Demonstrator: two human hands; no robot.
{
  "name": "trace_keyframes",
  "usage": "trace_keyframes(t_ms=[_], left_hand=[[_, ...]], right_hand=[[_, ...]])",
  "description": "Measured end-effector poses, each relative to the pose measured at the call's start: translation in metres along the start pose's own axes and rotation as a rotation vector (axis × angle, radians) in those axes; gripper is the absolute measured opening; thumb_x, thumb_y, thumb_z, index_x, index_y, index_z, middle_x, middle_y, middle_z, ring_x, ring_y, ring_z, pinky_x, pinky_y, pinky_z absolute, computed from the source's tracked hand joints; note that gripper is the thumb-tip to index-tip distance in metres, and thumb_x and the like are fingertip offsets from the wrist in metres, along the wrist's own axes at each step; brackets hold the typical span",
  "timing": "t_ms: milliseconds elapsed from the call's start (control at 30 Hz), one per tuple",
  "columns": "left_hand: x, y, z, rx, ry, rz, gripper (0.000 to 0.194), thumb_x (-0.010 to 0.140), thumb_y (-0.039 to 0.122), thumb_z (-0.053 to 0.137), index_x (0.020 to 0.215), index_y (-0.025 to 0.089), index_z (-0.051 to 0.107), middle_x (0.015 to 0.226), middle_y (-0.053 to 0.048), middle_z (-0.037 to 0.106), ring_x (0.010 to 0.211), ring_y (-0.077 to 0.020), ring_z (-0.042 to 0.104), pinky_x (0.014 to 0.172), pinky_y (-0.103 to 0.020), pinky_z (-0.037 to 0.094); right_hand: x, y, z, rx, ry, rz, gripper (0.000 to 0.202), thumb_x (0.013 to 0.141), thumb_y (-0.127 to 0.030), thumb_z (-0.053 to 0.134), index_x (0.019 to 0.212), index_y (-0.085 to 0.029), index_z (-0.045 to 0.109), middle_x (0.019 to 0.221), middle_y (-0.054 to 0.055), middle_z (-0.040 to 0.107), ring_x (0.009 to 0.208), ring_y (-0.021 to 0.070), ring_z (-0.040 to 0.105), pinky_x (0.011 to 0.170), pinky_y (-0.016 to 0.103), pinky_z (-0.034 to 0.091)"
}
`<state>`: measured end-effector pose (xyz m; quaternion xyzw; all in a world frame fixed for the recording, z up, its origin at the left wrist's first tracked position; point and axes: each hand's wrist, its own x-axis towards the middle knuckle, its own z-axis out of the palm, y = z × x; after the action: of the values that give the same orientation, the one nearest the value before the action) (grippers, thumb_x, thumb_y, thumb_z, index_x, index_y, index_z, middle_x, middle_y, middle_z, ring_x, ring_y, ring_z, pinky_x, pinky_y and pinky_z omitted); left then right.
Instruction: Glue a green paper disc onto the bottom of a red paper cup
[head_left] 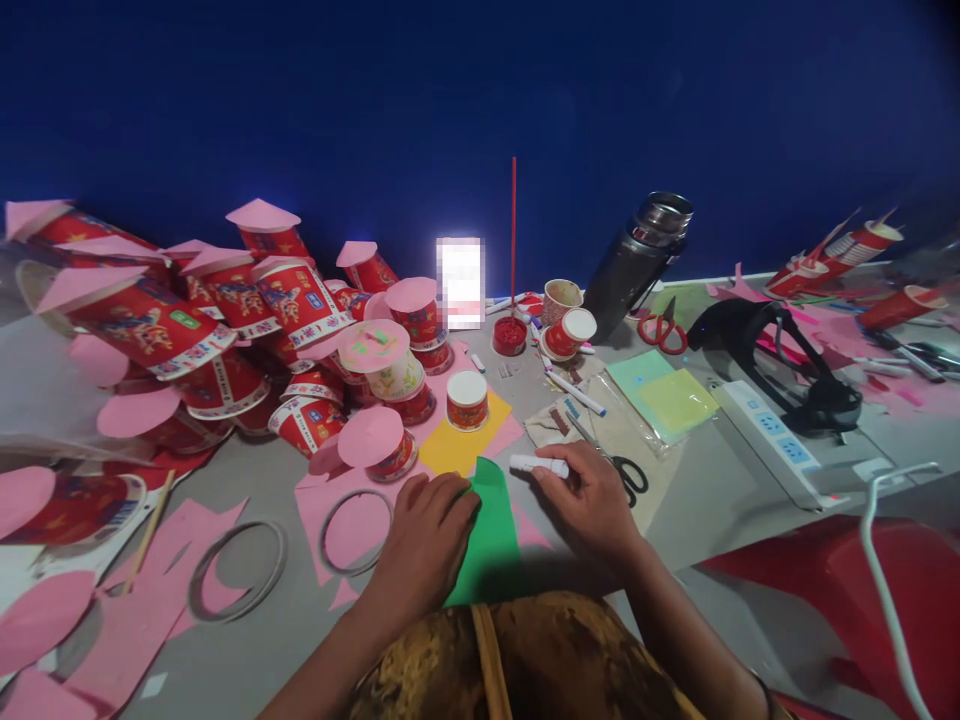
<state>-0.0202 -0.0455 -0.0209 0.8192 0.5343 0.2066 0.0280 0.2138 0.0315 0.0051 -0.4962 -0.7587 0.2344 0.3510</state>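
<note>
A sheet of green paper point(489, 545) lies before me, its far edge bent up. My left hand point(435, 525) is closed on the left side of this sheet, fingers curled over it. To the right, my right hand point(589, 495) grips a short white tube point(538, 466), like a thick marker or glue stick, and holds it apart from the green paper. Its far end points left; no writing on it can be read. Just beyond the sheet, a small red paper cup point(467, 402) with a white top stands on yellow paper point(435, 445).
Red paper cups with pink cone tops point(225, 290) are heaped at left. Tape rings point(238, 570) lie on pink scraps. Behind are a red stick point(514, 240) in a round base, a black flask point(637, 265) and markers. Black-handled scissors point(630, 480) and a power strip point(772, 440) lie right.
</note>
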Motion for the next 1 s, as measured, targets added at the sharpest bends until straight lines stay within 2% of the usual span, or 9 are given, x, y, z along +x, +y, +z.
trace_keyframes(t_ms=[167,333,467,633,800,1000], left_hand=[[0.006,0.002,0.001,0.044,-0.015,-0.039,0.03,0.096,0.006,0.05,0.12,0.016,0.063,0.114,-0.01,0.075,0.114,-0.029,0.064,0.106,-0.051,0.032],[0.003,0.001,-0.001,0.077,0.061,-0.092,0.021,0.095,0.008,0.052,0.106,0.017,0.069,0.112,-0.01,0.076,0.122,-0.0335,0.06,0.108,-0.052,0.033],[0.001,0.005,-0.003,0.101,0.097,-0.156,0.02,0.098,0.022,0.056,0.113,0.014,0.068,0.113,-0.012,0.075,0.122,-0.0345,0.059,0.108,-0.053,0.035],[0.004,0.009,0.001,0.16,0.031,-0.218,0.046,0.094,0.045,0.066,0.125,0.011,0.066,0.121,-0.017,0.072,0.124,-0.0378,0.056,0.109,-0.055,0.034],[0.001,0.006,0.006,0.196,0.015,-0.215,0.049,0.093,0.049,0.067,0.125,0.013,0.068,0.125,-0.016,0.071,0.126,-0.0371,0.054,0.111,-0.055,0.033],[-0.004,0.004,0.009,0.182,0.024,-0.226,0.05,0.09,0.05,0.07,0.126,0.015,0.068,0.123,-0.015,0.071,0.122,-0.0365,0.055,0.11,-0.055,0.034]], right_hand=[[0.001,-0.001,0.003,0.022,-0.017,0.0,0.018,0.094,-0.033,0.062,0.095,-0.02,0.074,0.084,0.004,0.072,0.067,0.0166,0.059,0.067,0.03,0.047],[0.005,-0.005,0.006,0.041,-0.024,-0.002,0.015,0.093,-0.031,0.064,0.097,-0.02,0.074,0.085,0.004,0.072,0.071,0.0176,0.06,0.069,0.03,0.047],[0.011,-0.01,0.01,0.042,-0.054,-0.045,0.014,0.093,-0.031,0.066,0.099,-0.021,0.073,0.086,0.004,0.072,0.075,0.0192,0.061,0.074,0.032,0.047],[0.022,-0.017,0.02,0.014,-0.11,-0.159,0.013,0.093,-0.027,0.069,0.103,-0.02,0.072,0.092,0.005,0.074,0.087,0.022,0.064,0.08,0.033,0.046],[0.03,-0.022,0.03,-0.079,-0.197,-0.213,0.015,0.092,-0.024,0.072,0.106,-0.019,0.072,0.098,0.006,0.076,0.093,0.024,0.064,0.083,0.034,0.046],[0.036,-0.034,0.041,-0.267,-0.347,-0.252,0.016,0.097,-0.032,0.07,0.108,-0.021,0.073,0.101,0.007,0.075,0.099,0.026,0.064,0.086,0.035,0.046]])
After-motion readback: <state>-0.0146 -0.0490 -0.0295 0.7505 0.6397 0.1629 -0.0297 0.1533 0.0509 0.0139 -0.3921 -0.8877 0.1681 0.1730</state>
